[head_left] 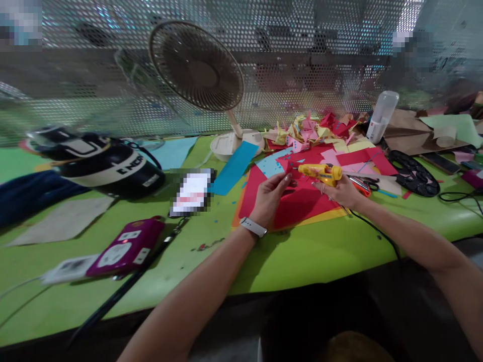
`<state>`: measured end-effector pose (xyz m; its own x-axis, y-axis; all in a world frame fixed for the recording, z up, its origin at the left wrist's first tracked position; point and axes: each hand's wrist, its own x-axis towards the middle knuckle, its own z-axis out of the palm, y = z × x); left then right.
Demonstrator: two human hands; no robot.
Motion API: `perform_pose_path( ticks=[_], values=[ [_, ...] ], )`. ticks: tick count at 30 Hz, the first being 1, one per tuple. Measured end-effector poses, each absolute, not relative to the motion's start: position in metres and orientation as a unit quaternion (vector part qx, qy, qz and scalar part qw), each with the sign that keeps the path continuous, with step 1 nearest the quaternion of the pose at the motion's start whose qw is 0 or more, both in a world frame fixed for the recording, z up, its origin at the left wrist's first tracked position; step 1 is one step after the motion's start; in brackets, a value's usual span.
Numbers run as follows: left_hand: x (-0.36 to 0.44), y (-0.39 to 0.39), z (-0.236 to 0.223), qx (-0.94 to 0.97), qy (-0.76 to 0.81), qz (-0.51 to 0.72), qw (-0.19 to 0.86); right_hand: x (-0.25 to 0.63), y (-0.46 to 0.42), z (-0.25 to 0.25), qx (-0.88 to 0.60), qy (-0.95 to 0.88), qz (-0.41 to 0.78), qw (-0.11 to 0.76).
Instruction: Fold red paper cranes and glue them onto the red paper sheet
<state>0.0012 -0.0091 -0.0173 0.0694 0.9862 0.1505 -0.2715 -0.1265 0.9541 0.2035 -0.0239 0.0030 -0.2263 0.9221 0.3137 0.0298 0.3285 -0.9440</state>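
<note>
My right hand [341, 192] is wrapped round a yellow hot glue gun [320, 172], whose nozzle points left. The fingers of my left hand [270, 195] pinch a small piece of red paper [283, 165], close to the nozzle; I cannot tell whether they touch. Both hands are over a large red sheet [302, 206], which lies on orange and yellow sheets. A light blue paper [268, 165] with small blue bits lies just beyond my left hand. Scissors [364, 185] lie partly hidden beside my right hand.
Folded paper scraps [309, 129] are heaped at the back, beside a fan [204, 75]. A blue paper strip [234, 168], purple power strip [128, 246] and black jug [109, 166] stand or lie left. A clear-topped bottle [383, 116] and black palette [413, 172] are right.
</note>
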Motion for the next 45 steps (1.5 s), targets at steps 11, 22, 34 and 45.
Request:
perform_pose_path(
  ticks=[11,22,34,45],
  values=[
    [0.0024,-0.0104,-0.0141,0.49,0.377,0.57,0.54,0.2007,-0.0276,0.0076,-0.382,-0.633,0.449,0.502],
    [0.0011,-0.0088,-0.0167,0.498,0.373,0.568,0.539,0.2018,-0.0262,0.0053,-0.371,-0.643,0.456,0.491],
    [0.0016,-0.0112,-0.0127,0.496,0.379,0.57,0.535,0.2032,-0.0248,0.002,-0.393,-0.642,0.437,0.493],
    [0.0012,-0.0108,-0.0124,0.5,0.38,0.568,0.532,0.2031,-0.0249,0.0011,-0.383,-0.643,0.449,0.488]
  ],
)
